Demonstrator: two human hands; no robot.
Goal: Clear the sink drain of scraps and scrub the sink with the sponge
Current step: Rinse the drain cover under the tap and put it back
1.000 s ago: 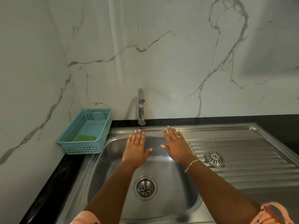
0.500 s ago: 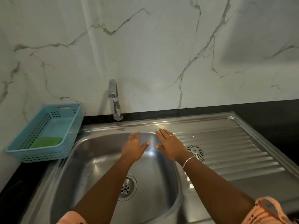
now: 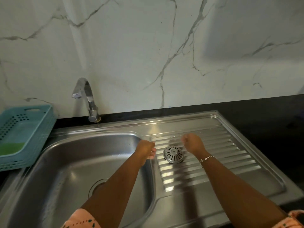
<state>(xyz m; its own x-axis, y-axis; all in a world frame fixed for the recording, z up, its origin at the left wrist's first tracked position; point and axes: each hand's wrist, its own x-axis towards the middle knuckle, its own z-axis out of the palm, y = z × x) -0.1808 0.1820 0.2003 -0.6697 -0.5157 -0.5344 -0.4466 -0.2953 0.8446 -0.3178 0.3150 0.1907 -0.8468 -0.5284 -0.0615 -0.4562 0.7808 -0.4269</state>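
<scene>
Most of what we see beyond both hands is a white marble wall (image 3: 148,55) with grey veins. A black counter (image 3: 271,120) runs along its foot and out past our right hand (image 3: 193,143). The steel sink (image 3: 74,162) spreads beneath both arms. Its basin lies under and to the outer side of our left hand (image 3: 145,149), and its ribbed drainboard (image 3: 222,162) lies under the right hand.

Well out to the left of the left hand, a teal perforated basket (image 3: 37,129) sits on the counter beside the basin. The chrome faucet (image 3: 89,102) stands beyond the left hand, at the back rim of the sink.

Our left hand hovers over the ridge between basin and drainboard. Its fingers are curled in and we see nothing in them. Our right hand hangs above the drainboard, blurred, with its fingers folded under in the same way and nothing showing in its grasp.

Between the two hands, just nearer to us than the knuckles, the round metal strainer (image 3: 173,154) lies on the ribs, touched by neither hand. The green sponge (image 3: 11,148) lies in the basket, far from the left hand. The drain (image 3: 97,183) is in the basin floor, mostly hidden behind our left forearm, so we cannot tell whether scraps remain there. A thin bracelet (image 3: 206,159) circles the right wrist.
</scene>
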